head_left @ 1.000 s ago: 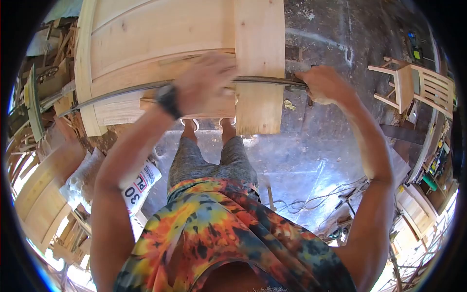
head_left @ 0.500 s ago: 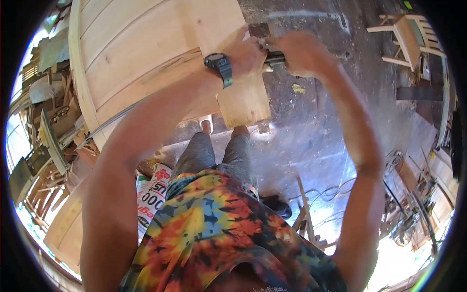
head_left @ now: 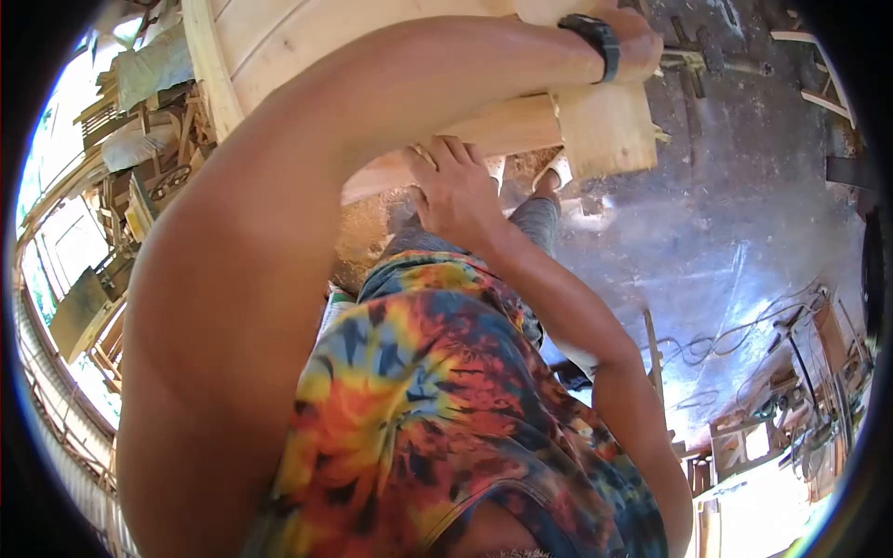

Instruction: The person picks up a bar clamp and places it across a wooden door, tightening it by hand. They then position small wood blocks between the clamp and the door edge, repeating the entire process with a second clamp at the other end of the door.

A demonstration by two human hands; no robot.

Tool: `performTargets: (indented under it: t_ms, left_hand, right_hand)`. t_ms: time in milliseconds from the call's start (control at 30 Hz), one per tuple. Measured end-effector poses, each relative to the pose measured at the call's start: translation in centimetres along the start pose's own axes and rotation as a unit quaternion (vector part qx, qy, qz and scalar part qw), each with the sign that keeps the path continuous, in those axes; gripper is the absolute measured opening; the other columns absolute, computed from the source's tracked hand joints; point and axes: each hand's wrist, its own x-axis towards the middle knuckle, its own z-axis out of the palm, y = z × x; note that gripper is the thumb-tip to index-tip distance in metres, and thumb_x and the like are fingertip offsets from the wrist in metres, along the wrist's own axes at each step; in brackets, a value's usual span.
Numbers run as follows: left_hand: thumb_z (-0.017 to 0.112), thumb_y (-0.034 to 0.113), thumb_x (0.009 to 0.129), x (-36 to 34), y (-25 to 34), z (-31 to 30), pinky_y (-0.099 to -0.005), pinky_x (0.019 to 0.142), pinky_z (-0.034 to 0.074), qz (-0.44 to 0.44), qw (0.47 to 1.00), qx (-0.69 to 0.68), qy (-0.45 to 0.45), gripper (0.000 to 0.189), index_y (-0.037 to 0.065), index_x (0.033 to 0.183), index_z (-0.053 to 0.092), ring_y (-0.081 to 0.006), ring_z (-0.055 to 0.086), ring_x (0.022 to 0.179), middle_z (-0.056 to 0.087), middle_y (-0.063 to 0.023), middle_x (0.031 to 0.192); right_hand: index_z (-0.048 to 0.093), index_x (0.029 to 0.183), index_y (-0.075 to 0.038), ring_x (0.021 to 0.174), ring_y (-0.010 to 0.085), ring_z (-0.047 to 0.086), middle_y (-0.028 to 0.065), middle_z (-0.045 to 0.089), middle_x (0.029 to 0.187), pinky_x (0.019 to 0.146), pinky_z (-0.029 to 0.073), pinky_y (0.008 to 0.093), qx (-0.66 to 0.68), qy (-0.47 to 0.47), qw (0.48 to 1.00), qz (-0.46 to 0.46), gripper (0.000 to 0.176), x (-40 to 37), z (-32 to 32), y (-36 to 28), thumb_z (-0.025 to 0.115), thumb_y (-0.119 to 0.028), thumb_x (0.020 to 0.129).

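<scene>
A large pale wooden panel (head_left: pixel 279 37) lies in front of me, with a thick board (head_left: pixel 605 130) standing across its near edge. My left arm reaches over the panel. My left hand (head_left: pixel 642 42), a black watch on its wrist, is closed at the end of a metal clamp bar (head_left: pixel 707 60) beside the board. My right hand (head_left: pixel 456 191) lies flat against the panel's near edge, fingers spread and holding nothing. The left hand's fingers are partly hidden behind the board.
Stacked timber and wooden frames (head_left: pixel 139 186) fill the left side. Part of a pale wooden chair (head_left: pixel 819 65) stands at the upper right. Cables (head_left: pixel 744 335) trail over the concrete floor toward tools and wooden pieces at the lower right.
My right hand let go of the clamp and dropped back to the panel's near edge. My left hand stayed at the clamp, and my view swung left and lower.
</scene>
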Motion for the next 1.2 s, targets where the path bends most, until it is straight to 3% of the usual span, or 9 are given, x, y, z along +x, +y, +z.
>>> performTargets:
  t_ms: [100,200,333,567,767,967,1033,1133,1200]
  left_hand:
    - [0.05,0.024,0.087,-2.0,0.8,-4.2,-0.0592,0.104,0.032,-0.006,0.997,-0.028,-0.069,0.028,0.01,0.092,0.074,-0.0319,0.066,0.1,0.072,-0.0138,0.098]
    - [0.052,0.02,0.085,-1.9,0.3,-2.9,-0.0567,0.102,0.035,0.042,0.999,0.0,0.007,0.026,0.007,0.079,0.073,-0.0357,0.067,0.091,0.069,-0.0219,0.083]
    - [0.048,0.024,0.085,-1.1,0.1,-1.8,-0.0597,0.111,0.026,0.041,0.999,-0.023,0.003,0.031,0.007,0.077,0.073,-0.0372,0.067,0.09,0.069,-0.0232,0.082]
    - [0.043,0.024,0.09,-1.4,-0.2,-1.9,-0.0582,0.108,0.028,0.042,0.996,-0.058,0.052,0.036,0.005,0.077,0.071,-0.0369,0.064,0.09,0.067,-0.0225,0.081]
    - [0.046,0.019,0.087,-2.4,0.3,-3.6,-0.057,0.108,0.03,0.054,0.998,-0.009,0.006,0.03,0.006,0.08,0.073,-0.0362,0.065,0.09,0.068,-0.0212,0.081]
    - [0.043,0.021,0.09,-3.0,0.6,-3.6,-0.0554,0.111,0.027,0.012,0.999,-0.03,0.039,0.035,0.004,0.08,0.071,-0.0339,0.063,0.094,0.067,-0.0195,0.082]
    - [0.046,0.019,0.088,-3.5,1.2,-4.5,-0.0539,0.111,0.027,-0.004,1.0,-0.027,0.002,0.03,0.005,0.08,0.072,-0.0294,0.06,0.101,0.068,-0.0148,0.088]
    - [0.053,0.014,0.084,-5.8,1.8,-4.6,-0.0531,0.111,0.028,-0.046,0.995,-0.046,0.073,0.02,0.005,0.088,0.07,-0.0272,0.055,0.108,0.066,-0.0132,0.101]
    - [0.06,0.013,0.078,-8.8,2.3,-4.3,-0.0528,0.109,0.03,-0.123,0.967,-0.023,0.22,0.026,0.004,0.102,0.065,-0.0277,0.051,0.115,0.061,-0.0132,0.114]
  right_hand:
    - [0.066,0.107,-0.002,0.104,0.0345,0.058,0.0178,0.064,0.106,0.095,0.042,0.0448,-0.087,-0.067,0.994,0.01,0.034,0.5,3.7,0.3,0.066,-0.013,0.075]
    - [0.066,0.107,-0.002,0.105,0.0357,0.057,0.019,0.065,0.109,0.094,0.044,0.0461,-0.053,-0.071,0.996,0.021,0.034,-1.7,8.2,3.6,0.065,-0.013,0.075]
    - [0.064,0.108,-0.001,0.107,0.0352,0.057,0.0184,0.062,0.11,0.091,0.047,0.0464,-0.083,-0.126,0.989,-0.002,0.032,-0.4,2.0,2.4,0.058,-0.01,0.078]
    - [0.067,0.113,-0.006,0.095,0.0309,0.064,0.0131,0.069,0.105,0.086,0.051,0.0385,-0.014,0.054,0.989,0.134,0.041,-5.1,-10.4,4.0,0.075,-0.006,0.073]
    - [0.063,0.124,0.001,0.091,0.014,0.062,0.0063,0.066,0.105,0.08,0.048,0.0265,0.217,0.278,0.862,0.365,0.043,-9.7,-18.8,11.9,0.066,0.0,0.081]
    - [0.053,0.133,0.002,0.097,0.0175,0.06,0.0098,0.062,0.117,0.08,0.047,0.0293,0.421,0.267,0.767,0.403,0.048,-5.7,-21.7,10.4,0.06,-0.009,0.087]
    - [0.052,0.133,0.002,0.098,0.0195,0.06,0.0103,0.062,0.119,0.081,0.049,0.0326,0.415,0.25,0.775,0.406,0.048,-5.7,-22.2,10.3,0.059,-0.012,0.088]
    - [0.052,0.133,0.004,0.101,0.0202,0.06,0.0108,0.061,0.121,0.083,0.049,0.034,0.408,0.201,0.802,0.387,0.05,-5.8,-23.0,10.0,0.06,-0.011,0.086]
    - [0.051,0.133,0.007,0.105,0.0209,0.059,0.0123,0.061,0.121,0.086,0.049,0.0347,0.374,0.165,0.825,0.389,0.053,-5.0,-23.0,9.8,0.061,-0.01,0.083]
